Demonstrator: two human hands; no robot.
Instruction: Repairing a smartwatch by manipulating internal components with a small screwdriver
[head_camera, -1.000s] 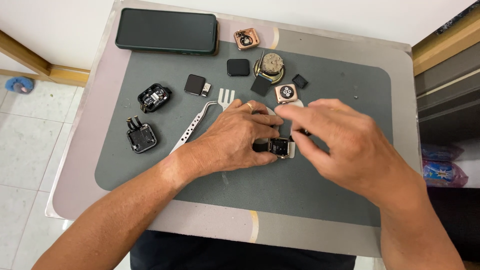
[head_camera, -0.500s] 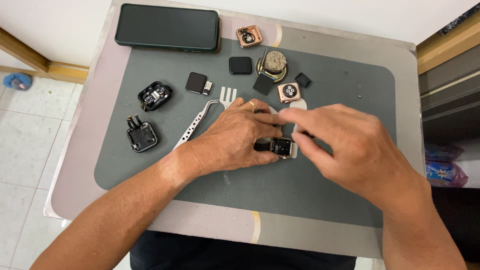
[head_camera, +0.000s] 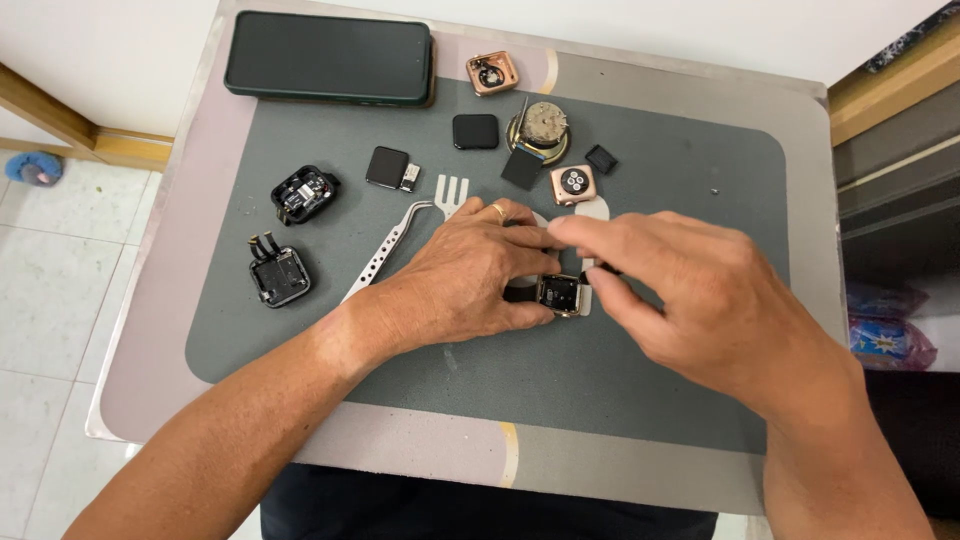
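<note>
An opened gold smartwatch case (head_camera: 560, 295) lies on the grey work mat (head_camera: 300, 340) near the middle. My left hand (head_camera: 465, 275) pins it down, thumb and fingers closed around its left side. From the right, my right hand (head_camera: 700, 300) reaches in, its fingertips pinched together just above and beside the case. Whether those fingertips hold a small part is hidden. A ring shows on my left hand.
Steel tweezers (head_camera: 385, 250) lie left of my left hand. Two black watch bodies (head_camera: 303, 193) (head_camera: 279, 277) sit at the left. A dark phone (head_camera: 330, 57), a rose-gold case (head_camera: 492, 72), black screens (head_camera: 475, 131), a round metal part (head_camera: 543, 125) and a gold watch back (head_camera: 572, 183) lie behind.
Both hands have stayed on the gold watch case. My right fingers have shifted slightly over it; the view has moved a little.
</note>
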